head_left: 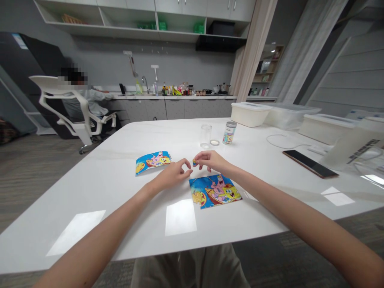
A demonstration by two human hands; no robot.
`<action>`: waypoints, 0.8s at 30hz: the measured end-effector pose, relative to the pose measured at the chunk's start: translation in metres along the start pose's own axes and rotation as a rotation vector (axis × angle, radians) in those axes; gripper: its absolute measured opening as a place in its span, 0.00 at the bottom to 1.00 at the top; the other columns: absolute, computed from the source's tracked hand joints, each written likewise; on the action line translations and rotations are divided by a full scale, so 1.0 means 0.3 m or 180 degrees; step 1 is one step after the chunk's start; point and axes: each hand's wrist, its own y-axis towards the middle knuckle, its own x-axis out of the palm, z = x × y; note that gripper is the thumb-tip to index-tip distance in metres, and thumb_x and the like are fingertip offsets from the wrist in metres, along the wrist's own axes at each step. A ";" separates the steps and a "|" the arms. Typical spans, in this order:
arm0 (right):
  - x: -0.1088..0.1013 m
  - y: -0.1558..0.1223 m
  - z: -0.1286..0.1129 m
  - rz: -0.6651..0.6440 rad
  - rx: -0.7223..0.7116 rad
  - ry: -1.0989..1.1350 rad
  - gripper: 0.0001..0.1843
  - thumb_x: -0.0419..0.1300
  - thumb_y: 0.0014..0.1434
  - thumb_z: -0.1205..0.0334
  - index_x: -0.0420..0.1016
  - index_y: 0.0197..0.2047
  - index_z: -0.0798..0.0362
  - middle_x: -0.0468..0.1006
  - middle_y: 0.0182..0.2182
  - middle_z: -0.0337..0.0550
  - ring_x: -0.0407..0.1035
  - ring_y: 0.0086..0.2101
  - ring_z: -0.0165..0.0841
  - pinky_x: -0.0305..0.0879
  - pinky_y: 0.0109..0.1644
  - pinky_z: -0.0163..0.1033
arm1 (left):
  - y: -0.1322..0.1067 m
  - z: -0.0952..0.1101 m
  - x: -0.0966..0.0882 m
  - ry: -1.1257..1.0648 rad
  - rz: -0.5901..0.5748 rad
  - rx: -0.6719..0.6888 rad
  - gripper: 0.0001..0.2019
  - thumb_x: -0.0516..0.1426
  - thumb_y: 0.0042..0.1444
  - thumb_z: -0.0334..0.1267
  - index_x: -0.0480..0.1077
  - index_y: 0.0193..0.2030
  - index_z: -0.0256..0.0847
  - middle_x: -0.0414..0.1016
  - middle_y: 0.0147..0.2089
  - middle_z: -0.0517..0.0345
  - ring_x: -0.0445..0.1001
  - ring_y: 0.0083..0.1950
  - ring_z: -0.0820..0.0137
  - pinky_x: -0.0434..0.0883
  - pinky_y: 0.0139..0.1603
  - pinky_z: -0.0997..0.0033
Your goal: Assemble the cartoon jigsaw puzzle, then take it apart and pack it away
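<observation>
Between the thumb and fingertips of my right hand (212,161) is a small blue-and-yellow piece (194,162), too small to make out fully. My left hand (175,173) is just left of it, thumb and index finger apart in a loose curve, holding nothing. Below my right hand a cartoon picture (215,192) lies flat on the white table (144,216). A second sheet (153,161) with the same picture stands slightly curled beyond my left hand, which covers its right end.
Past my hands stand a clear jar (205,136), a ring-shaped lid (215,142) and a printed canister (229,133). On the right are a phone (310,164), a cable and white bins (250,114). A person sits in a white chair (81,108) at the back left.
</observation>
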 end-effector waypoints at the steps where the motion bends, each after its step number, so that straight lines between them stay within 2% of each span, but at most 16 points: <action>1: 0.009 -0.018 -0.003 0.0001 0.0020 0.0098 0.05 0.62 0.52 0.65 0.73 0.35 0.56 0.80 0.30 0.42 0.71 0.26 0.26 0.56 0.17 0.25 | 0.000 0.011 -0.003 -0.0205 0.0026 -0.0053 0.11 0.51 0.61 0.46 0.65 0.43 0.41 0.63 0.19 0.69 0.60 0.20 0.75 0.55 0.24 0.76; 7: 0.030 -0.073 -0.016 -0.0061 0.0177 0.0280 0.06 0.64 0.51 0.63 0.73 0.33 0.55 0.81 0.30 0.44 0.74 0.28 0.29 0.58 0.18 0.26 | -0.006 0.032 -0.010 -0.0879 -0.0063 -0.0093 0.11 0.53 0.60 0.46 0.66 0.39 0.40 0.54 0.16 0.72 0.49 0.18 0.78 0.46 0.19 0.78; 16: 0.027 -0.094 -0.021 -0.0291 0.0206 0.0543 0.09 0.65 0.51 0.57 0.75 0.33 0.54 0.81 0.32 0.44 0.73 0.29 0.29 0.59 0.18 0.26 | -0.003 0.034 -0.021 -0.1390 -0.0155 -0.0279 0.12 0.55 0.57 0.45 0.69 0.36 0.38 0.52 0.14 0.73 0.47 0.15 0.81 0.44 0.17 0.78; 24: 0.048 -0.105 -0.036 -0.0233 0.0311 0.0610 0.13 0.68 0.48 0.55 0.73 0.32 0.54 0.78 0.28 0.42 0.71 0.25 0.28 0.56 0.17 0.26 | -0.004 0.024 -0.014 -0.1533 -0.0243 -0.0234 0.13 0.61 0.50 0.46 0.70 0.30 0.37 0.50 0.14 0.74 0.46 0.17 0.82 0.45 0.19 0.78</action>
